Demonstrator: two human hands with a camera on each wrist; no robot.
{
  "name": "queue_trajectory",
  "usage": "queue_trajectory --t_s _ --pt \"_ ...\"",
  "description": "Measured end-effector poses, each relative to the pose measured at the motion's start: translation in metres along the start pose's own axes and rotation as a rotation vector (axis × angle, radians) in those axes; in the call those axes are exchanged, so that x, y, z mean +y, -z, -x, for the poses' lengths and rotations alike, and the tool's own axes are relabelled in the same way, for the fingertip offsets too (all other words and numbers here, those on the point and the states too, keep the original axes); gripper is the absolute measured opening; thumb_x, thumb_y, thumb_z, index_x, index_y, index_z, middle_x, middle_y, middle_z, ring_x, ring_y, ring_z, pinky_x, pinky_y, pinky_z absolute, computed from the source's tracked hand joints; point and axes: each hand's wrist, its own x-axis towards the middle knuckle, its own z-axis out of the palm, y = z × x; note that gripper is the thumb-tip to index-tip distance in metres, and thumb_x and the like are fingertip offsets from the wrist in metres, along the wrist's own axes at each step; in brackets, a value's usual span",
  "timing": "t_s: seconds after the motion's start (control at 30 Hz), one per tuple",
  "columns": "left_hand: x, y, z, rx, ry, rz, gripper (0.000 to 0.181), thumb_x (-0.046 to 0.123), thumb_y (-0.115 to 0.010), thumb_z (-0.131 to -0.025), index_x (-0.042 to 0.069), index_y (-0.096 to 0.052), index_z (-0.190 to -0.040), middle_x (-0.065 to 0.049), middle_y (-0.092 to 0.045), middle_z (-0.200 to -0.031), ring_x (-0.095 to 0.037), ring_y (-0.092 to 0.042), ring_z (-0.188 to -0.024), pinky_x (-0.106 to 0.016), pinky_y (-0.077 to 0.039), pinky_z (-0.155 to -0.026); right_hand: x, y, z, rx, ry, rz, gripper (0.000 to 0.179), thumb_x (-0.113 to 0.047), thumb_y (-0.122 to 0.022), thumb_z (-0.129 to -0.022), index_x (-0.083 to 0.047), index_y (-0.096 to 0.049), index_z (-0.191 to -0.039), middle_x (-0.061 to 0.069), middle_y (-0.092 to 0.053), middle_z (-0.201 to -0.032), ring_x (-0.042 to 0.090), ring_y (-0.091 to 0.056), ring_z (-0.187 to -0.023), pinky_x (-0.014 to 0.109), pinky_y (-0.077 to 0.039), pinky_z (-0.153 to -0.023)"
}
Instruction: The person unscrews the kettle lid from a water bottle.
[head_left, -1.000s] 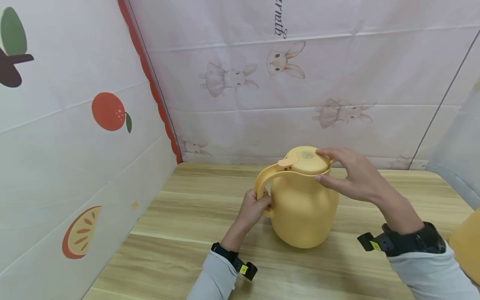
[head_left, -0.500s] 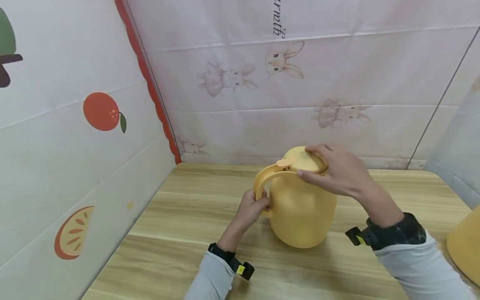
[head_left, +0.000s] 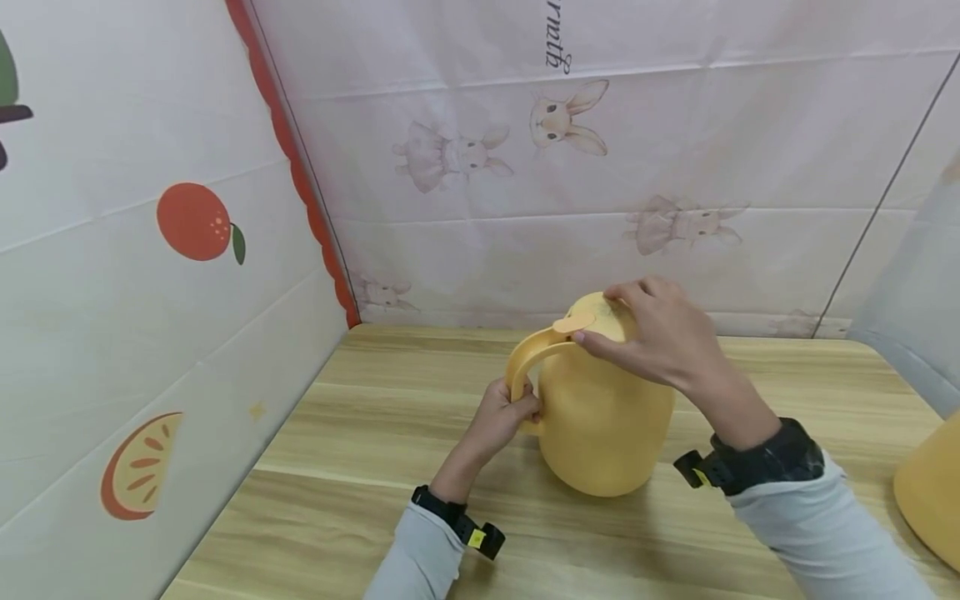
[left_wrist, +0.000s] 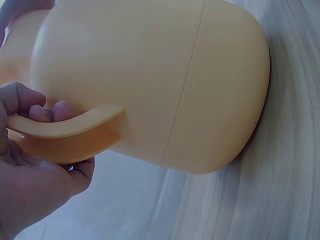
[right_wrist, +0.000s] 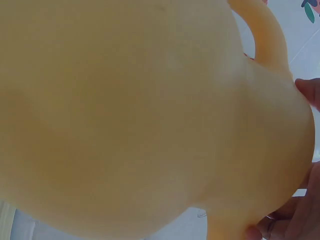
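Note:
A yellow thermos jug (head_left: 603, 425) stands on the wooden table in the middle of the head view. My left hand (head_left: 502, 417) grips the lower part of its looped handle (head_left: 525, 358). In the left wrist view, the fingers pass through the handle loop. From the right, my right hand (head_left: 663, 342) arches over the lid (head_left: 600, 310), thumb on the near rim and fingers at the far side, covering much of it. A thumb lever (head_left: 573, 323) lies between handle and lid. The right wrist view shows fingertips (right_wrist: 253, 233) at the spout (right_wrist: 225, 225).
At the right edge sits another rounded yellow object (head_left: 930, 492), partly cut off. Behind the wooden table (head_left: 420, 375) hangs a pale rabbit-print sheet (head_left: 480, 267). A fruit-print sheet (head_left: 247, 333) stands along the left.
My right hand has slid left over the lid, from its right edge to close by the thumb lever. The left hand keeps its hold, and the jug stays in place.

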Motion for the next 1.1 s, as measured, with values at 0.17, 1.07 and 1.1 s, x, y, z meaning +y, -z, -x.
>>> queue_trajectory --t_s 0.17,1.07,1.1 --pt "0.001 0.0 0.0 -0.01 -0.007 0.004 0.015 -0.007 -0.046 -0.082 0.001 -0.042 -0.069 -0.012 -0.047 -0.068 -0.021 -0.05 -0.066 -0.03 -0.044 -0.064 -0.001 -0.001 -0.003 0.023 -0.011 0.012 0.066 -0.058 -0.064 -0.076 -0.003 -0.062 -0.112 0.019 -0.056 -0.113 0.037 -0.048 -0.106 0.052 -0.04 -0.082" --pt "-0.001 0.003 -0.002 -0.044 0.006 0.007 0.018 -0.009 -0.046 -0.083 0.003 -0.043 -0.071 -0.003 -0.045 -0.066 -0.018 -0.051 -0.068 -0.031 -0.046 -0.067 -0.027 -0.01 -0.013 -0.004 -0.146 0.136 0.089 -0.079 -0.05 -0.07 -0.004 -0.058 -0.117 0.023 -0.052 -0.113 0.044 -0.042 -0.103 0.058 -0.037 -0.074" --pt "0.0 0.003 -0.002 -0.051 0.009 0.005 0.018 -0.009 -0.046 -0.084 0.003 -0.043 -0.071 -0.002 -0.045 -0.066 -0.018 -0.051 -0.068 -0.031 -0.046 -0.067 -0.027 -0.01 -0.013 -0.002 -0.148 0.138 0.089 -0.078 -0.05 -0.069 -0.004 -0.058 -0.117 0.023 -0.052 -0.112 0.044 -0.042 -0.103 0.058 -0.037 -0.074"
